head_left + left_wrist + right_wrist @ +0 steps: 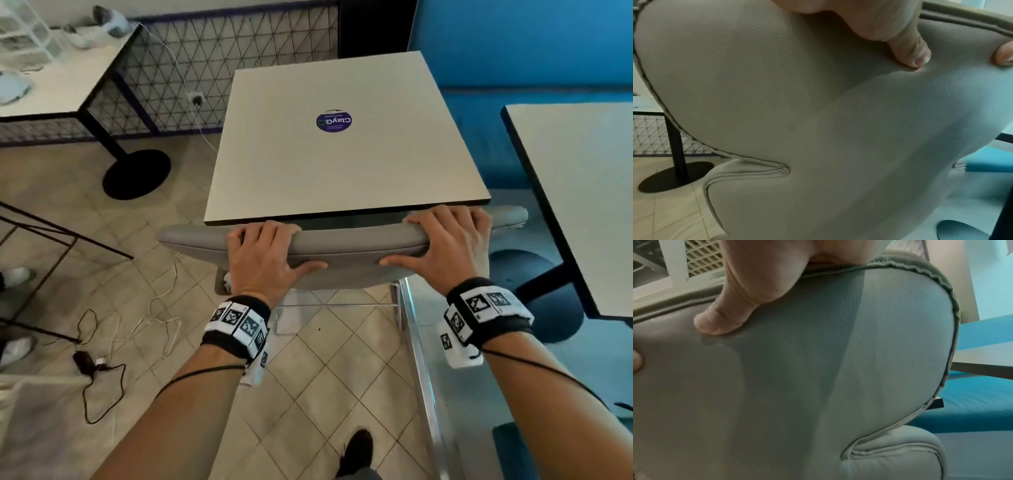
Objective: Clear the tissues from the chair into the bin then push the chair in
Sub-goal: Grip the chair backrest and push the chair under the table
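Observation:
A grey padded chair [352,244] stands with its backrest top close against the near edge of a square white table [329,164]. My left hand [265,255] grips the backrest's top on the left, fingers curled over the far side, thumb on the near face. My right hand [445,245] grips it on the right the same way. The left wrist view fills with the grey backrest [818,121] and my left thumb [910,47] pressing into it. In the right wrist view my right thumb [723,319] dents the backrest [797,378]. No tissues or bin show; the seat is hidden.
A purple round sticker [334,121] lies on the table. A second white table [582,192] stands right, another [61,78] far left on a black round base [137,174]. Cables [102,342] trail on the tiled floor at left. A blue bench [513,113] runs behind.

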Demonstrator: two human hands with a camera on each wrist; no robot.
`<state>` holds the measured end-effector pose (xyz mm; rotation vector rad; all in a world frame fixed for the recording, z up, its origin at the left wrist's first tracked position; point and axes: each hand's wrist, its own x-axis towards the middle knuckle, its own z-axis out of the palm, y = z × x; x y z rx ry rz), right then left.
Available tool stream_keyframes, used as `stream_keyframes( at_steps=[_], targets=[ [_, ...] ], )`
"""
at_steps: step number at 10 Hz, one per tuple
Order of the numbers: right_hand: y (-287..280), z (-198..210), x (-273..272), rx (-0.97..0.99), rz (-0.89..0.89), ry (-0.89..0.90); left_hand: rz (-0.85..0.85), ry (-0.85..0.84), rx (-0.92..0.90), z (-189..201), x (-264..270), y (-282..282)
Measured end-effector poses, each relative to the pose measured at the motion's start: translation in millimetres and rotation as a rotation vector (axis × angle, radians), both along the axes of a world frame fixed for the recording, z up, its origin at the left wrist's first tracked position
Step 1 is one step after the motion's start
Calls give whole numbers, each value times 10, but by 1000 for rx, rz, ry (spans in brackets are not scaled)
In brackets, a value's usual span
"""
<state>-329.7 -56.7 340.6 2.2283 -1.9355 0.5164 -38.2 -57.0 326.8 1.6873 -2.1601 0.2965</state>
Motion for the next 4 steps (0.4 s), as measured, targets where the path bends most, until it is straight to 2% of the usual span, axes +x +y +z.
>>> stream_keyframes(
  at_steps=[2,3,4],
  targets=[
    [188,20,19,5,4,-32,33,5,11,4,-36,264],
    [529,-61,69,-47,-26,-182,0,60,34,-220,-7,740],
    [1215,-522,-131,165,-120,-348,-13,128,519,-769,312,1385]
  ],
)
